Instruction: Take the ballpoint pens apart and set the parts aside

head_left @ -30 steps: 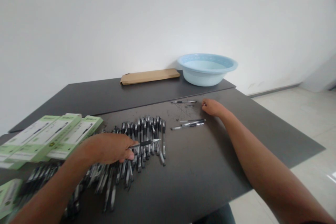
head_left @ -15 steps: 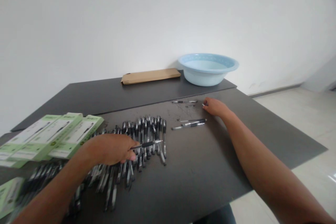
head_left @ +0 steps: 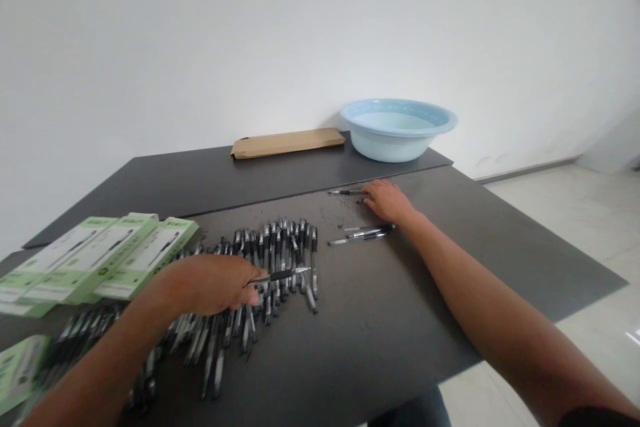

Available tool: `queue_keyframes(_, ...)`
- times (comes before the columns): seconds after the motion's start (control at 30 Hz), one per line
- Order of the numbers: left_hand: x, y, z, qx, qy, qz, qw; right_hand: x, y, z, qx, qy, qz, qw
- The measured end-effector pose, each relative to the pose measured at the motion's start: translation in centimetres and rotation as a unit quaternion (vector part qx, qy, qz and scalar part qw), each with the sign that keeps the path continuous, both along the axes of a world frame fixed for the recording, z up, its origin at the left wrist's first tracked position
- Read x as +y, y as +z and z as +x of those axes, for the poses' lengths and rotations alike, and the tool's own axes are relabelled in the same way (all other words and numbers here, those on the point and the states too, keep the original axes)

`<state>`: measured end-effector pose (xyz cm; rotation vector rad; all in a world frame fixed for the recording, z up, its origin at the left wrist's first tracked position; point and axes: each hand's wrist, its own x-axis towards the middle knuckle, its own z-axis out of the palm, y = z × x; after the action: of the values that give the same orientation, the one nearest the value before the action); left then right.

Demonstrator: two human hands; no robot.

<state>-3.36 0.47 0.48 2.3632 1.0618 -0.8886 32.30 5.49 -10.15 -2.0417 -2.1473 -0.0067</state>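
Note:
My left hand (head_left: pixel 220 285) is closed around an uncapped gel pen (head_left: pixel 280 275), whose bare tip points right. Below and beside that hand spreads a dense heap of capped gel pens (head_left: pixel 273 247) with black grips. Farther off, my right hand (head_left: pixel 387 201) rests low over the table, fingers stretched and thumb apart. Its fingertips reach the right end of a loose pen (head_left: pixel 345 192); whether they grip it is hidden. Just nearer to me than the right hand lie several pens and pen parts (head_left: pixel 367 234).
Green-and-white pen boxes (head_left: pixel 145 257) lie at the left, with another box (head_left: pixel 23 373) at the near left. A flat brown cardboard piece (head_left: pixel 287 143) and a light blue basin (head_left: pixel 397 137) are by the wall. The dark table (head_left: pixel 525 267) ends at the right above the floor.
My right hand has shifted left from beside the back pens to over them, its pinched fingers now spread out. The left hand still holds its pen in the same place.

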Motion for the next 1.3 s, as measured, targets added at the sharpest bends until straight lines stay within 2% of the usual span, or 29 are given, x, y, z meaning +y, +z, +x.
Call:
queue_keyframes(0.17,0.2,-0.2,-0.3,-0.012,0.003,0.000,1.000,0.6,-0.4,-0.2,0.025,0.014,-0.007,1.000)
queue_keyframes(0.37,0.2,-0.3,-0.2,-0.016,-0.001,0.002,1.000,-0.1,0.7,2.2,0.090,-0.061,0.065,0.992)
queue_keyframes(0.5,0.5,-0.5,-0.6,-0.017,0.011,0.010,1.000,-0.7,1.7,3.3,0.217,-0.070,0.174,0.958)
queue_keyframes(0.6,0.9,-0.8,-1.0,-0.023,0.017,0.013,1.000,-1.0,2.4,2.7,0.326,-0.047,0.195,0.924)
queue_keyframes(0.7,1.0,-0.9,-1.0,-0.026,0.019,0.011,0.999,-1.5,2.5,0.2,0.451,0.006,0.144,0.881)
queue_keyframes(0.77,1.0,-0.8,-0.7,-0.024,0.017,0.005,1.000,-2.4,2.4,-2.3,0.497,0.059,0.084,0.861)
queue_keyframes(0.9,1.0,-0.5,-0.5,-0.010,0.015,0.006,1.000,-4.7,2.0,-7.6,0.493,0.170,-0.082,0.849)
queue_keyframes(1.0,1.1,-0.3,-0.7,-0.016,0.011,0.010,1.000,-6.2,2.2,-9.9,0.479,0.234,-0.090,0.841)
queue_keyframes(1.1,1.2,-0.1,-0.7,-0.017,0.019,-0.002,1.000,-7.0,2.5,-10.9,0.492,0.255,-0.086,0.828)
queue_keyframes(1.17,1.2,0.0,-0.6,-0.012,0.025,-0.003,1.000,-7.3,2.4,-11.3,0.531,0.263,-0.120,0.797)
queue_keyframes(1.3,1.1,0.1,-0.6,-0.010,0.019,0.016,1.000,-7.4,1.9,-12.0,0.627,0.274,-0.185,0.705)
